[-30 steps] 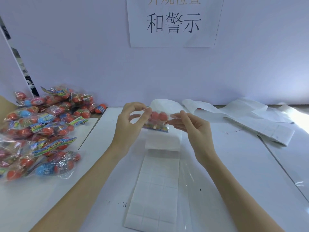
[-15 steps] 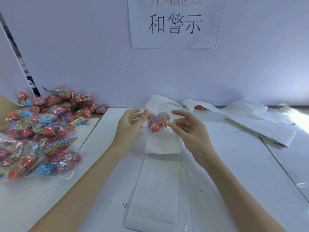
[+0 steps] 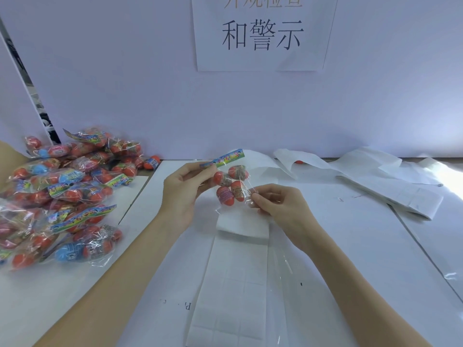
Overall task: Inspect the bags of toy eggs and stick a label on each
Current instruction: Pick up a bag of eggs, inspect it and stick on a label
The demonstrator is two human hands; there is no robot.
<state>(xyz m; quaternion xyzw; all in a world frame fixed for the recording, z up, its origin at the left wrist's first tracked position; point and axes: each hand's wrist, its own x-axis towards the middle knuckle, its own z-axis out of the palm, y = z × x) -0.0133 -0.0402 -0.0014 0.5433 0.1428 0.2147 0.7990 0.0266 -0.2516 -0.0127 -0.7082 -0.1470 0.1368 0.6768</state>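
Clear plastic wraps four red toy eggs in the bag (image 3: 230,185) held up above the white tabletop (image 3: 350,246), at the middle of the head view. The left hand (image 3: 183,189) pinches its colourful header strip, and the right hand (image 3: 278,204) pinches the bag's lower clear corner. Beneath them lies a sheet of white labels (image 3: 233,291). A pile of similar bags (image 3: 62,196) sits at the left, and used backing paper (image 3: 375,176) trails at the right.
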